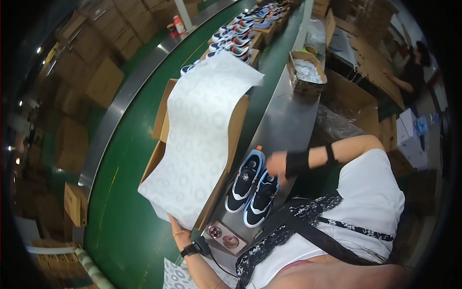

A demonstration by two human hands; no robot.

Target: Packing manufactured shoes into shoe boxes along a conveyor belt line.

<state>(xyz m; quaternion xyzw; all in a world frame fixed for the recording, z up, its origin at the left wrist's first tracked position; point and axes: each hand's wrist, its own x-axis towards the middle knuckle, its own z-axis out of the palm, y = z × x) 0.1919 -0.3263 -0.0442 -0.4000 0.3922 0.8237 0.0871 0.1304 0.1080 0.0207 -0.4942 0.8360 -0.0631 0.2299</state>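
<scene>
Shoes (246, 178): on desk (284, 113), toes toward wearer, axis up-right
Box (237, 126): paper (197, 120) across top
Carton (306, 86): white scraps (306, 71)
Left hand (179, 232): at paper edge, fingers can't tell
Right hand (276, 164): by shoes, blurred, fingers can't tell

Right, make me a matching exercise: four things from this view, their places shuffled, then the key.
Things:
1. patterned tissue paper
2. smartphone
3. left hand
4. right hand

Places:
A. at the tissue's near edge
B. by the heel end of the black-and-white sneakers
C. draped over the open shoebox
D. lying camera side up on the metal ledge

Pairs: 1-C, 2-D, 3-A, 4-B
</scene>
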